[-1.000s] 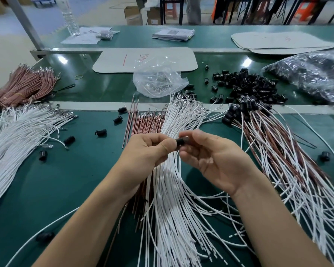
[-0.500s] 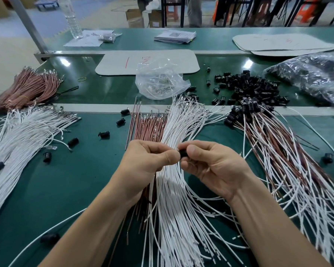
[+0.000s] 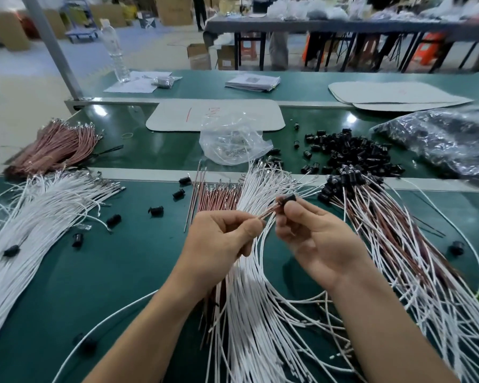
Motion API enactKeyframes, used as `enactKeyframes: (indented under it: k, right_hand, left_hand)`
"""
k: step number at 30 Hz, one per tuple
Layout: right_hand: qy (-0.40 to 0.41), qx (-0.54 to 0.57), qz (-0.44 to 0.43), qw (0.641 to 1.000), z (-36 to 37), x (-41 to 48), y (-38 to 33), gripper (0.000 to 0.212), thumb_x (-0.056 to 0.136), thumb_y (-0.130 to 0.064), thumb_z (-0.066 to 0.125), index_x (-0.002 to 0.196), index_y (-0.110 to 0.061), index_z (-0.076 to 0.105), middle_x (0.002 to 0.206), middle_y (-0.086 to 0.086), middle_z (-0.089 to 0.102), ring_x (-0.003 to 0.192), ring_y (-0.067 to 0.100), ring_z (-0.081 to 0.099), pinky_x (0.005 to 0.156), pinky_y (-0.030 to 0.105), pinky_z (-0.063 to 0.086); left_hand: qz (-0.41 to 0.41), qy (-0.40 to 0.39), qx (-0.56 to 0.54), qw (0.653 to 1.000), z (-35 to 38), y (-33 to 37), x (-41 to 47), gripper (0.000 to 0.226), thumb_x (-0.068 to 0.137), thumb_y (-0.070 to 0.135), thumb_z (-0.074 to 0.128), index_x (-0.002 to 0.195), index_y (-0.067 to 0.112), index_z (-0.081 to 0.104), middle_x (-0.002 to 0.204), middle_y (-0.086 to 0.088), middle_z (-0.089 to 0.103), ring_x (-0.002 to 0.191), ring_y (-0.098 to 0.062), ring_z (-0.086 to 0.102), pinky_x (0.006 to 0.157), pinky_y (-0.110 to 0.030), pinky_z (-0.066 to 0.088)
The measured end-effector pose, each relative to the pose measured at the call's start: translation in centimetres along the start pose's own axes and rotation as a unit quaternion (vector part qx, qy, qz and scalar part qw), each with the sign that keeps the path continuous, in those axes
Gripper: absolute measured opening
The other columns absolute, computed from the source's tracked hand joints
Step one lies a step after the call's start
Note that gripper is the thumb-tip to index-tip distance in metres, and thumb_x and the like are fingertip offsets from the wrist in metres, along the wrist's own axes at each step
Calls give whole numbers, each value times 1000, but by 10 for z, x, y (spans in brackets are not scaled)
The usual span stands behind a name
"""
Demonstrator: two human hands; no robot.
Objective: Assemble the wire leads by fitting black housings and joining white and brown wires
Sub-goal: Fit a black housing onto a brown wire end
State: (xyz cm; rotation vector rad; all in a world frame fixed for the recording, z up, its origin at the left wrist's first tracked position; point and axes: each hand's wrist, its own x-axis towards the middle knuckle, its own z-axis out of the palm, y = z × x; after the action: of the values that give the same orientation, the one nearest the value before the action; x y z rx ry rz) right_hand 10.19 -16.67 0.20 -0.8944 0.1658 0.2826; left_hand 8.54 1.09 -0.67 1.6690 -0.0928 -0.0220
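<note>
Your left hand (image 3: 221,241) is closed with fingers curled, pinching a brown wire (image 3: 268,212) between thumb and forefinger. Your right hand (image 3: 317,241) pinches one black housing (image 3: 287,199) between thumb and fingertips, the remaining fingers loosely curled beneath. The wire runs up toward 2 o'clock from the left hand and meets the housing's left end; whether its terminal is seated inside cannot be told. Both hands are held above the green table (image 3: 100,277), just beside each other but not touching. Directly below them lies the loose white wire bundle (image 3: 260,305), fanning from 12 o'clock to 6 o'clock, with the loose brown wire bundle (image 3: 216,194) alongside it at 11 o'clock. At 3 o'clock of your hands lies the pile of paired white and brown leads (image 3: 398,244), their black caps gathered at its far end. The heap of loose housings (image 3: 351,150) sits at 1 o'clock, beyond the pale strip. A clear plastic bag (image 3: 230,139) lies at 12 o'clock. At 9 o'clock lies a second white bundle (image 3: 39,211), and at 10 o'clock a second brown bundle (image 3: 56,147). Single stray housings (image 3: 156,210) are scattered on the table between the left bundles and your hands.
</note>
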Motion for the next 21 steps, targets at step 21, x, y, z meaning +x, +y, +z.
enactKeyframes:
  k: [21]
  right_hand:
    - [300, -632, -170, 694, -61, 30, -137, 8, 83, -26, 86, 86, -24, 79, 82, -3, 77, 66, 7, 69, 57, 18, 51]
  left_hand:
    - [35, -229, 278, 932, 90, 44, -40, 21, 99, 39, 62, 112, 30, 76, 101, 13, 77, 88, -6, 69, 89, -32, 58]
